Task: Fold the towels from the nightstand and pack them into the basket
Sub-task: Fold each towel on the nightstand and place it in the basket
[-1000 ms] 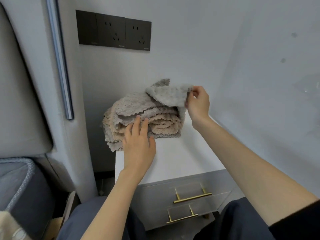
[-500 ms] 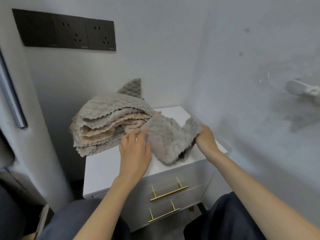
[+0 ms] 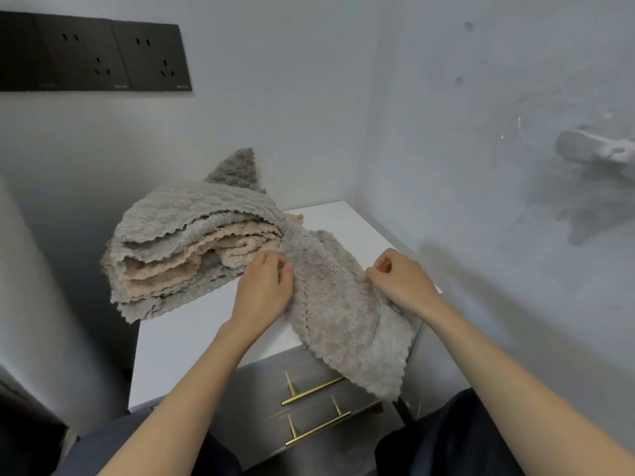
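I see a grey towel (image 3: 336, 314) spread across the white nightstand (image 3: 192, 341), its lower corner hanging over the drawer front. The left hand (image 3: 266, 286) pinches its left edge with curled fingers. The right hand (image 3: 400, 280) pinches its right edge. A pile of grey and beige towels (image 3: 192, 249) sits touching it on the left.

A black socket panel (image 3: 92, 53) is mounted on the rear wall (image 3: 275, 97), upper left; two plates w/ pin holes are seen side by side. A white fixture (image 3: 594, 151) is fixed to the right-hand wall (image 3: 481, 201), w/ its shadow cast below. Two small dark marks (image 3: 468, 26) are seen on that wall. Dark trousers (image 3: 446, 441) are seen at the bottom edge.
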`<state>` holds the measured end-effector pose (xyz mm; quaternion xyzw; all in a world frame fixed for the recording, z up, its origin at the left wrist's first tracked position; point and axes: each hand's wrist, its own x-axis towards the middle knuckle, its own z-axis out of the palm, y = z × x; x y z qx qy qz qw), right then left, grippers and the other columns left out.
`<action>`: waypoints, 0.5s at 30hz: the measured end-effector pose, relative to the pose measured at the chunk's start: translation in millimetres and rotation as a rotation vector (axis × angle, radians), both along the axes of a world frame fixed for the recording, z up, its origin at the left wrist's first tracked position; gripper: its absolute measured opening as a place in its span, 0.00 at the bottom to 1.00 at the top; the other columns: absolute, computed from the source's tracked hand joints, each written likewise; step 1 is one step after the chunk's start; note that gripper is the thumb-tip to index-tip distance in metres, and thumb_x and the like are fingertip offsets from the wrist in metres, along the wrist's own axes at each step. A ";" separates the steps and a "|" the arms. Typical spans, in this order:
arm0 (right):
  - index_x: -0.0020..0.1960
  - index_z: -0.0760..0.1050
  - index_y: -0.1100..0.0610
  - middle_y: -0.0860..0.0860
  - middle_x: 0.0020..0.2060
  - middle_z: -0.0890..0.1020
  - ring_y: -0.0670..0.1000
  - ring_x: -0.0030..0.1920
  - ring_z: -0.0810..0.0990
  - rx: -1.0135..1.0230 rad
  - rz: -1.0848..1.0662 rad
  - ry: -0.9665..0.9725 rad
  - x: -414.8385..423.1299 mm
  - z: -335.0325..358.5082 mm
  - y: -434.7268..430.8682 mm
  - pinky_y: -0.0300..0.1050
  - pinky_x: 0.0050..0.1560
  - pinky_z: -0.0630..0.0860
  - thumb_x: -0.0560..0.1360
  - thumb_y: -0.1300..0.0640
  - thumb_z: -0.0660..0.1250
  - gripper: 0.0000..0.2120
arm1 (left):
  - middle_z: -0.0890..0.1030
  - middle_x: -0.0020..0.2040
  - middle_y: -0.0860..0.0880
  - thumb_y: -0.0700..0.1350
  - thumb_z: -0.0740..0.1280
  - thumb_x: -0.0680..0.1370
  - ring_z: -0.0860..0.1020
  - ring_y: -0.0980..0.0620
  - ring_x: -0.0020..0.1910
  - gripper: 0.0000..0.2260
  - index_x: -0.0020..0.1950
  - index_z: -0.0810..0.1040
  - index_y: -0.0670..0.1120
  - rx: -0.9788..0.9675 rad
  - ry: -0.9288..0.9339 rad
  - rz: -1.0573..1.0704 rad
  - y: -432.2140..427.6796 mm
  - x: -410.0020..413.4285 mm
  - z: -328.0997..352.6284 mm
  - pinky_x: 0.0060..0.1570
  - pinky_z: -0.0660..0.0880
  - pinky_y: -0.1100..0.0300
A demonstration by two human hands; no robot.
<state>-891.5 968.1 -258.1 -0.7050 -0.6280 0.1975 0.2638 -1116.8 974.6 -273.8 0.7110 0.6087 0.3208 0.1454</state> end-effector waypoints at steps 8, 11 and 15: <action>0.33 0.61 0.54 0.49 0.29 0.68 0.51 0.32 0.69 -0.268 0.056 -0.311 -1.0 -4.6 20.0 0.44 0.31 0.62 0.75 0.39 0.61 0.22 | 0.74 0.56 0.43 0.49 0.59 0.81 0.72 0.46 0.53 0.11 0.56 0.71 0.42 -0.065 0.105 0.021 29.4 6.5 1.4 0.53 0.72 0.51; 0.31 0.60 0.55 0.50 0.27 0.66 0.51 0.29 0.66 -0.279 0.120 -0.272 -0.7 1.3 28.0 0.44 0.31 0.60 0.77 0.44 0.62 0.22 | 0.71 0.60 0.42 0.48 0.62 0.80 0.71 0.44 0.57 0.14 0.61 0.69 0.41 -0.090 0.144 0.015 33.1 6.3 0.2 0.52 0.71 0.53; 0.48 0.69 0.54 0.51 0.42 0.76 0.55 0.45 0.75 0.092 0.019 -0.145 0.0 7.2 37.0 0.48 0.43 0.70 0.77 0.51 0.62 0.06 | 0.73 0.59 0.43 0.47 0.65 0.77 0.73 0.44 0.56 0.17 0.62 0.67 0.41 -0.124 0.160 0.024 35.7 4.4 -1.0 0.52 0.73 0.50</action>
